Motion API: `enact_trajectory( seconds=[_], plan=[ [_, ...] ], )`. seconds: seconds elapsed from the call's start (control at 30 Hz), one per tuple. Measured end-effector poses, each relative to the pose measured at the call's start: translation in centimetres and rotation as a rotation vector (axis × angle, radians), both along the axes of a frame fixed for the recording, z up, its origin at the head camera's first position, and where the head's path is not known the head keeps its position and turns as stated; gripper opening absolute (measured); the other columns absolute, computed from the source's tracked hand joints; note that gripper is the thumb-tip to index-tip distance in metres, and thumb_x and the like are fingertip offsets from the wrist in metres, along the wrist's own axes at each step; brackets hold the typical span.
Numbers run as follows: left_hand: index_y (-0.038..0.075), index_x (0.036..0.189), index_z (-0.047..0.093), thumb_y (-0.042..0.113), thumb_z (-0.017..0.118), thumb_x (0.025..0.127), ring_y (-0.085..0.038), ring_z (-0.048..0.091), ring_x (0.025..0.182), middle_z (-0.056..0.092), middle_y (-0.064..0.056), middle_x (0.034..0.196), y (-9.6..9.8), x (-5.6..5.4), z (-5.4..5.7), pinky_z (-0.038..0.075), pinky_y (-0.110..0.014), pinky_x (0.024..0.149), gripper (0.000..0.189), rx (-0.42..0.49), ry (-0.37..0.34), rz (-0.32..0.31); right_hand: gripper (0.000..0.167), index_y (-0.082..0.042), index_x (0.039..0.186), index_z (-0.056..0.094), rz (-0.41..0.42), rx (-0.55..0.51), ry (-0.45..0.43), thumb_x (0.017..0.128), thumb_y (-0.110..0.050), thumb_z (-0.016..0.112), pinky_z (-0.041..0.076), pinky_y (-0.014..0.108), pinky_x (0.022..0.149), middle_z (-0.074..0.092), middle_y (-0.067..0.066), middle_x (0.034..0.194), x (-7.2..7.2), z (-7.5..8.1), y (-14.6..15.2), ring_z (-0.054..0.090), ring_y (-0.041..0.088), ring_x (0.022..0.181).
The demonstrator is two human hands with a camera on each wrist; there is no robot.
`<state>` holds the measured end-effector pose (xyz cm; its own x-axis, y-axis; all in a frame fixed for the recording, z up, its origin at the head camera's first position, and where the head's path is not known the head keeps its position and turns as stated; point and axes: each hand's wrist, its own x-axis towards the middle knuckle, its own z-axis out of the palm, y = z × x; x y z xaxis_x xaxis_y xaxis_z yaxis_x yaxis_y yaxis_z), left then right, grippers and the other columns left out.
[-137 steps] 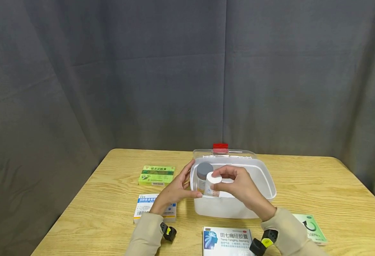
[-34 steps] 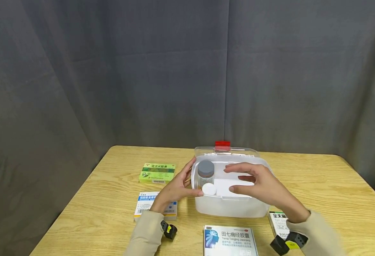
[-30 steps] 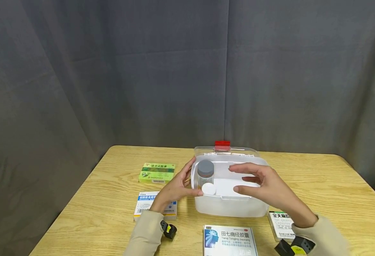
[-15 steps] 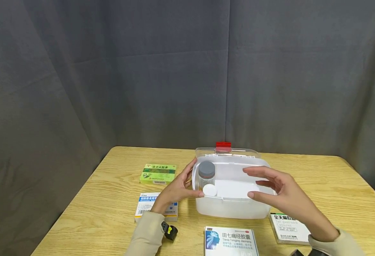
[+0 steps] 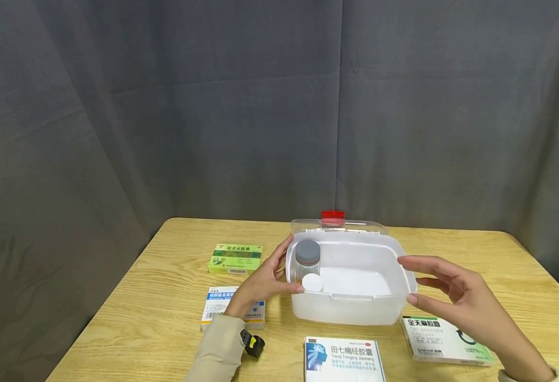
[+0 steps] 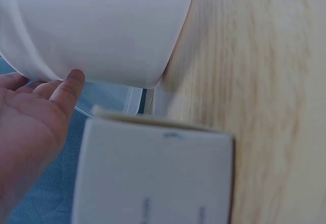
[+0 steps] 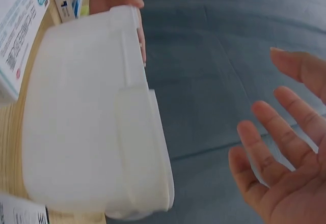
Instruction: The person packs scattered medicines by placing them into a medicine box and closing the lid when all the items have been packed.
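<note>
A translucent white plastic storage box stands with its clear lid tipped back. Around its left end is my left hand, thumb at the front rim and fingers along the side wall. Two bottles stand inside at the left: one with a grey cap, and one with a white cap in front, its body hidden by the wall. My right hand hovers at the box's right end, thumb and fingers spread apart, holding nothing. In the right wrist view its fingers appear extended beside the box.
A green-and-white capsule box lies below my right hand. In front is a white-and-blue medicine box. At the left are a green medicine box and a blue-and-white one, partly behind my left wrist. A grey curtain hangs behind the table.
My right hand pinched the white-capped bottle earlier, let it go in the box, and has moved right to the box's right end. The left hand has stayed on the box.
</note>
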<state>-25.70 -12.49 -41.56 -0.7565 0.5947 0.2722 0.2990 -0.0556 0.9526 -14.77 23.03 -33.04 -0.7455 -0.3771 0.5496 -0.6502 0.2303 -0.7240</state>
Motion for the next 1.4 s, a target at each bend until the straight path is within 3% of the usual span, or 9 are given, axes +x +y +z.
enact_trajectory(
  seconds=[0.2, 0.43, 0.67, 0.97, 1.13, 1.4],
  plan=[
    [0.016, 0.157, 0.004, 0.025, 0.084, 0.078, -0.024, 0.02, 0.144, 0.012, -0.011, 0.16, 0.0, -0.1, 0.0, 0.025, -0.04, 0.112, 0.113, 0.005, 0.002, -0.001, 0.054, 0.002, 0.129, 0.057, -0.104, 0.088, -0.039, 0.078, 0.015, 0.072, 0.049, 0.019, 0.087, 0.061, 0.008, 0.127, 0.6, -0.2, 1.5, 0.056, 0.01, 0.115],
    [0.017, 0.157, 0.004, 0.03, 0.085, 0.076, -0.022, 0.019, 0.144, 0.012, -0.009, 0.16, 0.1, -0.1, -0.1, 0.024, -0.041, 0.112, 0.116, 0.006, 0.0, 0.001, 0.064, 0.007, 0.137, 0.046, -0.063, 0.018, -0.075, 0.078, 0.022, 0.066, 0.045, 0.016, 0.092, 0.058, 0.013, 0.132, 1.2, -1.2, 3.7, 0.054, 0.013, 0.12],
    [0.018, 0.157, 0.006, 0.023, 0.086, 0.076, -0.02, 0.021, 0.143, 0.015, -0.007, 0.16, 0.2, 0.0, 0.1, 0.024, -0.04, 0.112, 0.114, 0.009, -0.009, 0.017, 0.068, 0.005, 0.14, 0.043, -0.136, 0.079, -0.099, 0.078, 0.02, 0.068, 0.043, 0.015, 0.092, 0.056, 0.014, 0.133, 1.4, -1.9, 5.4, 0.052, 0.01, 0.121],
    [0.02, 0.157, 0.004, 0.033, 0.085, 0.075, -0.02, 0.02, 0.144, 0.013, -0.006, 0.16, 0.0, -0.1, -0.2, 0.024, -0.042, 0.113, 0.116, 0.002, -0.001, 0.001, 0.068, -0.001, 0.14, 0.047, -0.258, 0.173, -0.125, 0.079, 0.012, 0.073, 0.045, 0.012, 0.085, 0.058, -0.003, 0.132, 1.5, -3.8, 7.6, 0.056, 0.002, 0.113],
    [0.021, 0.157, 0.005, 0.032, 0.085, 0.076, -0.02, 0.019, 0.144, 0.013, -0.005, 0.16, 0.0, -0.1, -0.1, 0.024, -0.041, 0.113, 0.115, 0.002, 0.0, 0.004, 0.071, -0.002, 0.143, 0.044, -0.266, 0.208, -0.155, 0.08, 0.011, 0.073, 0.044, 0.01, 0.082, 0.054, -0.016, 0.132, 1.2, -5.0, 9.3, 0.052, -0.005, 0.112],
    [0.02, 0.157, 0.005, 0.033, 0.085, 0.075, -0.019, 0.019, 0.144, 0.014, -0.006, 0.16, 0.0, 0.0, -0.1, 0.022, -0.041, 0.113, 0.116, 0.002, 0.001, 0.0, 0.073, -0.002, 0.147, 0.038, -0.233, 0.205, -0.212, 0.082, 0.015, 0.067, 0.045, 0.012, 0.079, 0.05, -0.022, 0.133, 0.9, -6.8, 11.6, 0.048, -0.008, 0.113]
  ],
)
